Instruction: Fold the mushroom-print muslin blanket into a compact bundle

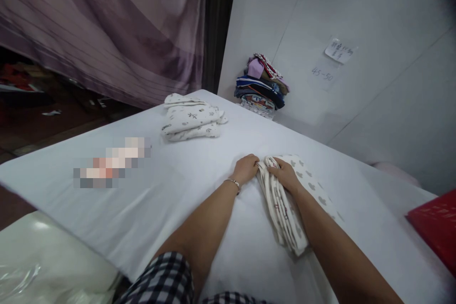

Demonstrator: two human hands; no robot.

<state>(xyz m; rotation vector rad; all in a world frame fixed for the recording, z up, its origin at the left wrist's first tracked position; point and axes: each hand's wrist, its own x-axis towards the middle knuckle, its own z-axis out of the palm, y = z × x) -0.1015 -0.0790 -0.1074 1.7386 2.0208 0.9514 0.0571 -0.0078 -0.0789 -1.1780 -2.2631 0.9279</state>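
A white cloth with grey heart shapes (306, 175) lies in long folds on the white-covered table (142, 218). Its layered edges, with small red marks, run towards me. At the far end my left hand (245, 169), a bracelet on its wrist, pinches the left outer layer. Close beside it, my right hand (285, 174) is closed round the thicker stack of folds, with the thumb on the near side. Some fingertips of both hands are hidden by the cloth. Farther back on the table rests another folded white cloth with a leafy print (192, 116).
A blurred-out patch (112, 161) covers something on the table's left side. Folded clothes (261, 83) are piled by the white wall beyond the far edge. A red object (436, 228) stands at the right, a purple curtain (142, 23) hangs behind, and a pale plastic-covered item (46, 256) is front left.
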